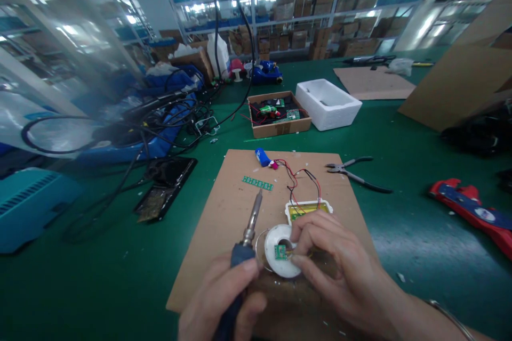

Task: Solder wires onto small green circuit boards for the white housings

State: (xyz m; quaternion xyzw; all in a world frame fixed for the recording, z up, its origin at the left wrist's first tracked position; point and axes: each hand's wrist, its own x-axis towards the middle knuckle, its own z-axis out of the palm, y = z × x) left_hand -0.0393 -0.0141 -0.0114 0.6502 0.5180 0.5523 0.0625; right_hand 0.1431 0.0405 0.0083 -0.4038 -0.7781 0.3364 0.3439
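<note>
Left hand (224,290): grasping soldering iron (253,218), tip toward 12 o'clock
Right hand (340,258): pinching small green board (279,252) over white spool (287,270)

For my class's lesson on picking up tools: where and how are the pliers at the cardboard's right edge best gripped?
Probably around both handles, coming from the person's right. The pliers lie with their jaws pointing left over the cardboard, while the handles spread apart rightward over the green table, so a grip there seems easiest.
</note>
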